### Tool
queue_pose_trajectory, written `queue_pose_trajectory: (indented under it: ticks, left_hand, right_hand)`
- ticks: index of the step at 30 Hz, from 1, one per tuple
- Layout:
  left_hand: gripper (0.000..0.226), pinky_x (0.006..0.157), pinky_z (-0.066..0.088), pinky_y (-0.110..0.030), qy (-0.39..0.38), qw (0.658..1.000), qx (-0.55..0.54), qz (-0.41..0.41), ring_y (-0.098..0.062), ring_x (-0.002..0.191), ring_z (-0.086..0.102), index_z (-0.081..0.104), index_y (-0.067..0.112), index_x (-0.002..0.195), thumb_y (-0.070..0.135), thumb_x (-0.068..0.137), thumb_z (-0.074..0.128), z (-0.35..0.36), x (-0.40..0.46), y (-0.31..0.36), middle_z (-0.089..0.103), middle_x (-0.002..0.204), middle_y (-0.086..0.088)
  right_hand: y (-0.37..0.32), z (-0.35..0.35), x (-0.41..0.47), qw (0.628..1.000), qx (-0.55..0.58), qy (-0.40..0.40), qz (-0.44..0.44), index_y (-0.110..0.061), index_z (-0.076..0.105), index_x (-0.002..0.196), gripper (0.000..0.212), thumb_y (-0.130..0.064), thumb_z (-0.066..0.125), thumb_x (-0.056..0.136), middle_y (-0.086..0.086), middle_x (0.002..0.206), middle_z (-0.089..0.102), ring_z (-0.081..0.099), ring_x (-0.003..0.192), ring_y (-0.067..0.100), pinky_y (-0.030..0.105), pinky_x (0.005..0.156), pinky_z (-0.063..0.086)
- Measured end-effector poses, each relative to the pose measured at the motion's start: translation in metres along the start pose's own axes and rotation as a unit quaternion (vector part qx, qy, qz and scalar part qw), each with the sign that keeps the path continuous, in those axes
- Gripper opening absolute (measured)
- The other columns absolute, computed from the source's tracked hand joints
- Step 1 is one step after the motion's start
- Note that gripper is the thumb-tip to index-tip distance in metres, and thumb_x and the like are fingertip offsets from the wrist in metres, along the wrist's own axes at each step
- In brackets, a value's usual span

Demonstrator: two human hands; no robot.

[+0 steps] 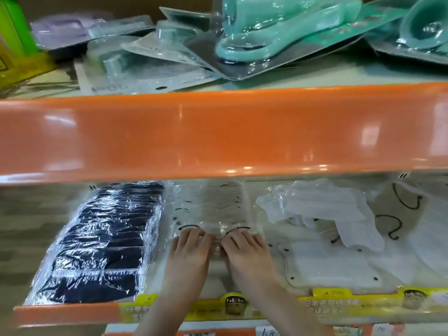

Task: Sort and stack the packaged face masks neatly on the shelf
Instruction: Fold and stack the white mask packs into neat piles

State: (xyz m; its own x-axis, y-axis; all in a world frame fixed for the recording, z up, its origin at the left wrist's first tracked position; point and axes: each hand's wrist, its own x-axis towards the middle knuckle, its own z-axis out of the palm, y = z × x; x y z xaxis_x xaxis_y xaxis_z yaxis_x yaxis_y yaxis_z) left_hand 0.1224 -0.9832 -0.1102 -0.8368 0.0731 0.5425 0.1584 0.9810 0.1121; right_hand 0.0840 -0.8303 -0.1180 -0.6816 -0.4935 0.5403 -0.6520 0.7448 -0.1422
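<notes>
Far left: a row of dark masks (101, 241) in clear wrap lies on the lower shelf (43, 314), overlapping front to back, already tidy.
Left hand: your left hand (188, 253) rests flat on the near end of the clear-packaged mask stack (211, 209), fingers (191, 235) straight and spread, pressing down, not curled round anything.
Centre stack: this pale stack sits just right of the dark row, its long axis running away from you toward the back of the shelf. It lies straight ahead of both hands, under your fingertips.
Right hand: your right hand (244, 253) mirrors the left, fingers extended and laid on the same stack's front edge. Both hands are equally near, thumbs almost meeting.
Right side: loose white masks (322, 214) lie crumpled and tilted, with flat white packs (329, 267) below them, still unsorted.
Above: an orange shelf edge (218, 132) crosses the view; teal blister packs (278, 32) are piled on the upper shelf.
Likely next move: squaring this stack calls for an even push along its long axis, away from you.
</notes>
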Motion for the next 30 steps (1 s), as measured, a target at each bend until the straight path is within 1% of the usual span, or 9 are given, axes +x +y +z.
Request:
queue_pose_trajectory:
  ticks: [3,6,8,11,15,17,21,25,30]
  left_hand:
    - [0.048,0.068,0.052,-0.039,-0.073,0.997,-0.010,-0.021,-0.026,0.088,0.062,0.065,0.020,0.094,0.019,0.051,0.087,0.000,-0.009,-0.009,0.064,0.095,0.000]
    - [0.054,0.067,0.053,-0.038,-0.103,0.994,-0.011,-0.034,-0.024,0.085,0.063,0.070,0.022,0.093,0.028,0.044,0.093,-0.001,-0.015,-0.012,0.066,0.093,0.002]
    - [0.047,0.063,0.052,-0.037,-0.106,0.994,-0.005,-0.036,-0.023,0.083,0.065,0.072,0.022,0.089,0.028,0.047,0.091,-0.002,-0.017,-0.013,0.066,0.091,0.003]
    - [0.010,0.059,0.050,-0.036,-0.061,0.998,0.010,-0.030,-0.024,0.081,0.065,0.069,0.020,0.076,0.028,0.072,0.066,0.000,-0.021,-0.013,0.066,0.089,0.003]
    - [0.019,0.060,0.049,-0.036,-0.034,0.999,0.019,-0.020,-0.025,0.089,0.065,0.065,0.015,0.072,0.024,0.076,0.048,0.000,-0.025,-0.011,0.067,0.089,0.000]
    - [0.018,0.061,0.050,-0.036,-0.039,0.999,0.020,-0.020,-0.025,0.090,0.065,0.065,0.013,0.072,0.020,0.073,0.048,0.000,-0.025,-0.011,0.068,0.089,-0.002]
    - [0.027,0.060,0.052,-0.034,-0.069,0.996,0.003,-0.050,-0.022,0.087,0.066,0.066,0.013,0.076,0.028,0.075,0.044,-0.006,-0.021,-0.012,0.069,0.091,-0.001]
    - [0.043,0.063,0.055,-0.037,-0.118,0.991,-0.006,-0.066,-0.023,0.092,0.068,0.070,0.012,0.082,0.046,0.080,0.043,-0.008,-0.018,-0.012,0.070,0.097,-0.002]
    - [0.039,0.071,0.055,-0.036,-0.122,0.988,-0.041,-0.089,-0.024,0.094,0.067,0.070,0.013,0.090,0.038,0.080,0.043,-0.005,-0.014,-0.008,0.069,0.100,-0.001]
  right_hand:
    - [-0.010,0.006,-0.005,0.999,-0.007,-0.044,0.020,-0.022,0.066,0.075,0.049,-0.011,0.085,0.031,-0.005,0.082,0.061,0.060,0.072,0.018,0.028,0.070,0.044]
    - [-0.010,0.009,-0.010,0.999,-0.006,-0.036,0.039,-0.023,0.066,0.075,0.027,-0.020,0.082,0.053,-0.006,0.083,0.060,0.059,0.073,0.018,0.028,0.070,0.040]
    - [-0.008,0.010,-0.013,0.999,-0.012,-0.016,0.028,-0.024,0.066,0.077,0.005,-0.023,0.066,0.072,-0.006,0.085,0.060,0.060,0.074,0.017,0.029,0.069,0.043]
    - [-0.007,0.012,-0.016,1.000,-0.008,0.001,0.015,-0.024,0.067,0.078,0.013,-0.022,0.055,0.082,-0.007,0.088,0.060,0.060,0.076,0.016,0.027,0.073,0.038]
    - [-0.006,0.013,-0.018,1.000,0.004,0.007,0.017,-0.024,0.070,0.085,0.015,-0.013,0.069,0.075,-0.009,0.092,0.063,0.062,0.083,0.013,0.028,0.078,0.043]
    - [-0.007,0.011,-0.017,1.000,0.015,0.014,0.020,-0.025,0.070,0.085,0.009,-0.021,0.062,0.082,-0.010,0.091,0.063,0.062,0.083,0.012,0.026,0.078,0.043]
    - [-0.013,0.004,-0.016,1.000,0.011,0.002,0.027,-0.026,0.069,0.083,0.025,-0.035,0.047,0.092,-0.012,0.091,0.063,0.061,0.083,0.009,0.025,0.077,0.043]
    - [-0.013,0.004,-0.016,1.000,0.000,-0.006,0.029,-0.026,0.069,0.083,0.027,-0.033,0.045,0.091,-0.011,0.094,0.062,0.061,0.086,0.010,0.026,0.075,0.046]
    - [-0.012,0.004,-0.018,0.999,-0.011,-0.017,0.043,-0.027,0.069,0.077,0.025,-0.031,0.047,0.088,-0.011,0.094,0.062,0.060,0.087,0.010,0.025,0.069,0.044]
